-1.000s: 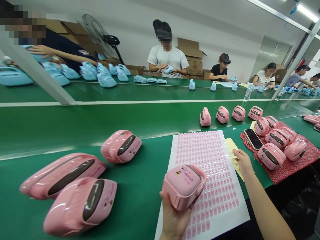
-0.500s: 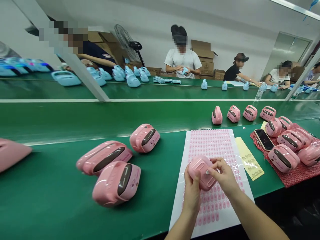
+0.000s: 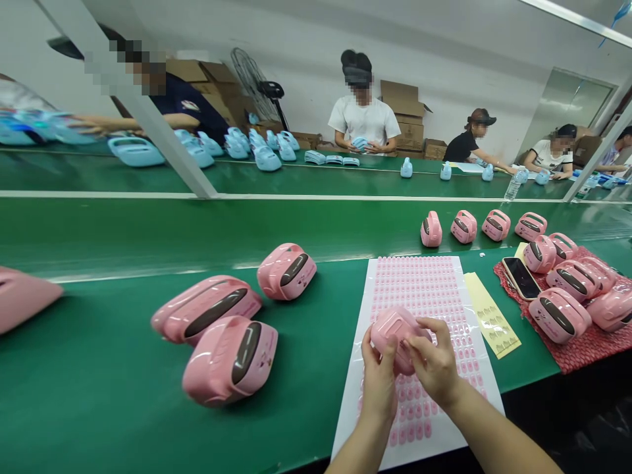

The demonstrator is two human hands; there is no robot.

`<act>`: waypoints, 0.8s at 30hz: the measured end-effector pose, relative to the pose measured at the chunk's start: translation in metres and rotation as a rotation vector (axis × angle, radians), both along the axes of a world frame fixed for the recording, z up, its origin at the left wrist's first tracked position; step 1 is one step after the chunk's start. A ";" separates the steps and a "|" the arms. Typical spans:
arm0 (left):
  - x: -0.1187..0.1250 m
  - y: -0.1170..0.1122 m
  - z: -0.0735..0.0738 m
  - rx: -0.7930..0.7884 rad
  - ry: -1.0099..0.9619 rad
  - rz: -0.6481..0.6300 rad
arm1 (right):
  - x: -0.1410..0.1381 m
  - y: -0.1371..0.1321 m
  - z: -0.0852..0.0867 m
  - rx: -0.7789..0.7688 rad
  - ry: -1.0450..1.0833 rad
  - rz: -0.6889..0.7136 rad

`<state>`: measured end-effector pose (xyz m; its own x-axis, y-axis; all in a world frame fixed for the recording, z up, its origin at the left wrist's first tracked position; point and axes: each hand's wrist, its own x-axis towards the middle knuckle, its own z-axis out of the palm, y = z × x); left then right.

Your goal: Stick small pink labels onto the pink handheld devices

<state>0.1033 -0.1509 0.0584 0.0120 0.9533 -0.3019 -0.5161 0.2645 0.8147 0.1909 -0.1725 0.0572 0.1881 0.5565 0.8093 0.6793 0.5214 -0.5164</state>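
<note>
My left hand (image 3: 379, 378) grips a pink plastic case (image 3: 392, 329) by its left side, with the thumb over its face. The case has a recessed panel turned toward me. The fingers of my right hand (image 3: 437, 362) are drawn together against the right part of this panel; whatever they pinch is hidden. Both hands are over a white sheet (image 3: 353, 408) covered with rows of small pink oval stickers (image 3: 412, 280). Beside the sheet lies a yellowish sticker strip (image 3: 491, 316).
To the left stand pink handled cases with dark windows (image 3: 230, 362). A red mat (image 3: 553, 345) at right bears more pink cases and a phone (image 3: 521, 276). Several pink cases (image 3: 464, 227) line the green belt (image 3: 316, 227). Across it, people work among light-blue cases (image 3: 266, 158).
My right hand has moved slightly left and in over the panel, and the small white spot at its thumb is now out of sight. My left hand holds the case almost unmoved.
</note>
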 end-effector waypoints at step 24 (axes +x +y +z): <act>0.011 -0.007 0.004 -0.036 0.048 -0.001 | 0.004 -0.012 0.012 -0.014 0.052 -0.012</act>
